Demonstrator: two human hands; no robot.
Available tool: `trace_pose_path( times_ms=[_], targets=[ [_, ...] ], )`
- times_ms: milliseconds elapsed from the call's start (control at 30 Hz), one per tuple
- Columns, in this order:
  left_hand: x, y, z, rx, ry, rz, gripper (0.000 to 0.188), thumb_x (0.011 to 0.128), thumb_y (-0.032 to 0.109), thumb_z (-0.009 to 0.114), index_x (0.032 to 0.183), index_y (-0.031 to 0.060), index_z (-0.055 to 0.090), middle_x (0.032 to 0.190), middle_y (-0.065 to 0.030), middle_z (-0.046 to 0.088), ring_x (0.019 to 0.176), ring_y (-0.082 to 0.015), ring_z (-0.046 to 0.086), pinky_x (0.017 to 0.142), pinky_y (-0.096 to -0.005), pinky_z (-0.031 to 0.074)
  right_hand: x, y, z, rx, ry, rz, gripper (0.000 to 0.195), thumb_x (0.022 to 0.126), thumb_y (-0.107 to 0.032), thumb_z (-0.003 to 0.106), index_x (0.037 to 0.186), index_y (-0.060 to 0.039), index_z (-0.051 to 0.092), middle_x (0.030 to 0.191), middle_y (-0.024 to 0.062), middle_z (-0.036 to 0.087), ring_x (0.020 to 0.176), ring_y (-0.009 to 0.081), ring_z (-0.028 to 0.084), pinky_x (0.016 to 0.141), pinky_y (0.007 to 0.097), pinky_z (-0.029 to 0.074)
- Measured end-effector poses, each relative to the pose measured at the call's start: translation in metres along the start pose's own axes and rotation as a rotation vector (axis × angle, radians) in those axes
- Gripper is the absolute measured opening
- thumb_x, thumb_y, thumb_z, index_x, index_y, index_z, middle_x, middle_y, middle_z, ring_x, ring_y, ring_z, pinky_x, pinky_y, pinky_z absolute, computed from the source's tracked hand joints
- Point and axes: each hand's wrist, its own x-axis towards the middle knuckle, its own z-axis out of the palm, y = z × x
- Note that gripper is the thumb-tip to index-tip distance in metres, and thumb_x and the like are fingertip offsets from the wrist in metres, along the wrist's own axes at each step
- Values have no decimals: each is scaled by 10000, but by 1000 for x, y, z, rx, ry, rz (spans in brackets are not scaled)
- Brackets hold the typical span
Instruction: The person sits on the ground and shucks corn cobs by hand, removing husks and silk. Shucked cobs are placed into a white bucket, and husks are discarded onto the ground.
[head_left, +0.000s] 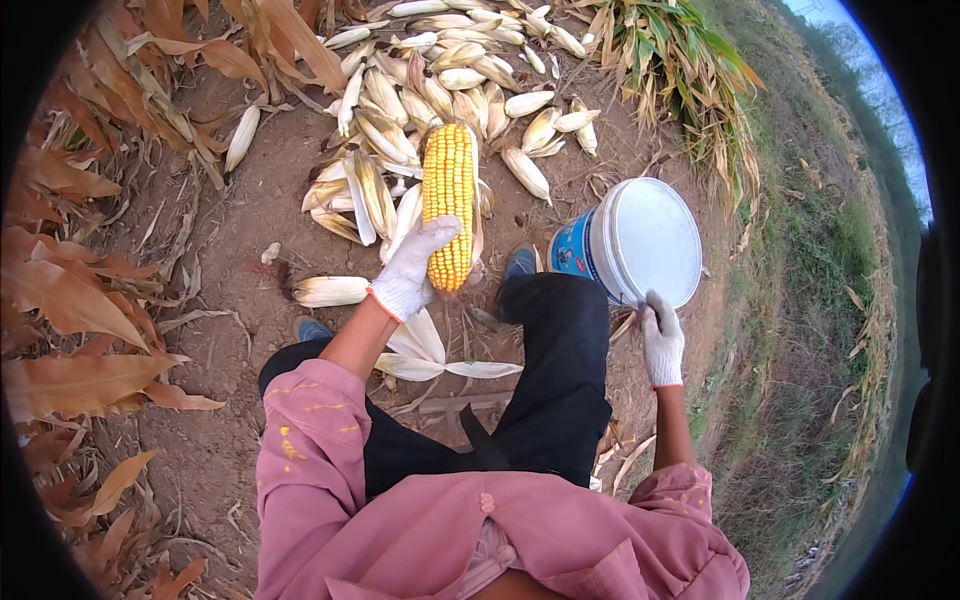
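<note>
My left hand (417, 264), in a white knitted work glove, grips the lower part of a husked yellow corn cob (450, 199), held upright in the picture over a heap of corn ears in pale husks (457, 79). Some pale husk shows along the cob's right edge. My right hand (663, 337), gloved the same way, is at the near rim of a bucket with a white lid (652, 240) and a blue printed side; its fingers look curled there, but whether they grip the rim is not plain. One husked ear (330, 291) lies left of my left wrist.
Dry corn stalks and leaves (82, 300) stand along the left. Greenish corn leaves (667, 60) lie at the upper right, beside a grassy bank (810, 300). Loose husks (416, 349) lie on the soil between my legs. A single ear (242, 139) lies at the upper left.
</note>
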Motion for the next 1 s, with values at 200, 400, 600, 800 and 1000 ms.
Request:
trace_pose_path(
  times_ms=[200,400,600,800,1000],
  targets=[
    [-4,3,10,221,-49,88,630,822,32,674,1370,79,366,1016,-66,603,839,-181,644,699,-348,583,51,-157,131,268,-528,-462,421,985,-192,494,1346,16,436,1216,85,574,1069,146,564,936,283,452],
    [-10,13,2,302,10,153,697,810,35,712,1399,43,339,1111,-77,613,965,-134,620,860,-296,519,65,-181,151,628,-837,32,380,991,-234,495,1287,5,494,1163,49,602,1030,132,576,891,268,463],
    [-6,6,6,686,37,154,726,745,115,806,1328,5,388,1144,-93,606,1028,-148,596,894,-297,496,99,-215,150,1252,-389,221,371,977,-325,542,1192,-23,566,1100,82,616,865,154,621,718,242,500],
    [-14,4,21,565,23,172,710,754,105,796,1325,-1,387,1108,-97,617,979,-157,610,864,-294,509,124,-210,170,1985,-546,585,323,915,-402,593,767,-134,490,630,-25,471,433,45,388,348,181,312],
    [-17,-7,17,139,80,17,604,847,15,638,1347,102,310,922,-148,611,698,-212,627,550,-347,551,193,-162,193,1483,280,246,392,964,-441,463,1004,-97,646,751,30,594,630,89,534,593,246,456]
  ],
)
